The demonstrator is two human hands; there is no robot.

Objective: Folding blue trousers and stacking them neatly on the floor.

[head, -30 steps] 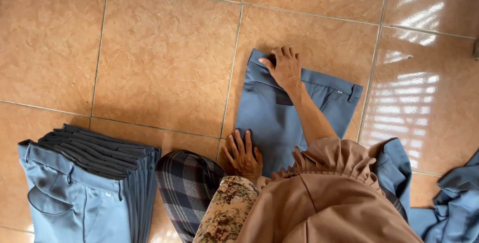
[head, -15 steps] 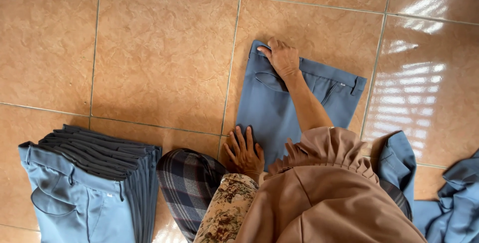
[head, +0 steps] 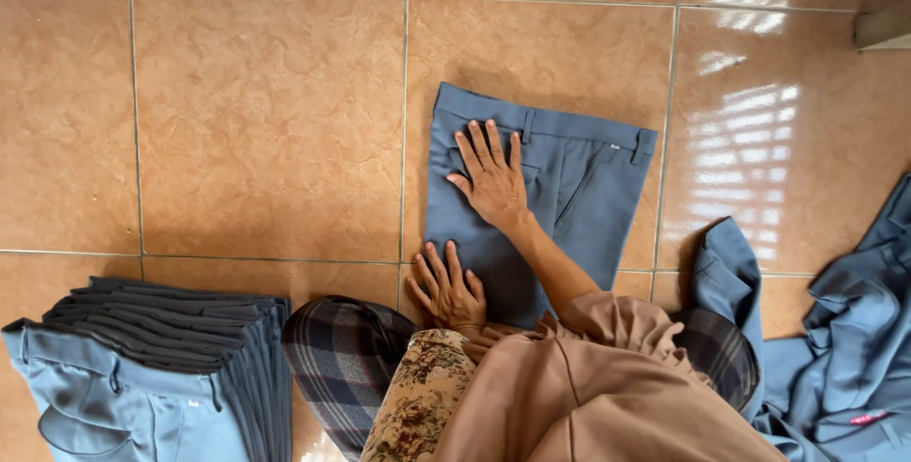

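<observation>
On the tiled floor [head: 266, 120], blue-grey trousers [head: 569, 196] lie folded at twelve o'clock, the folded stack [head: 142, 367] at eight, while her right hand [head: 493, 182], having slid back from the waistband, and left hand [head: 448, 291] press flat, fingers spread.

Grey-blue trousers [head: 560, 187] and stack [head: 142, 367], orange-brown tiled floor [head: 266, 120], dark plaid cloth [head: 342, 358], floral sleeve [head: 418, 396].

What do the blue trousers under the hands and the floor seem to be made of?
Blue trousers: apparently a smooth woven cloth, matte grey-blue; they lie flat with crisp edges, a stitched waistband and belt loops. The exact fibre cannot be told. Both hands press flat on them, right hand near the waistband, left hand lower down. Floor: looks like glazed ceramic tile, mottled orange-brown, with grout lines and glossy window reflections.
</observation>
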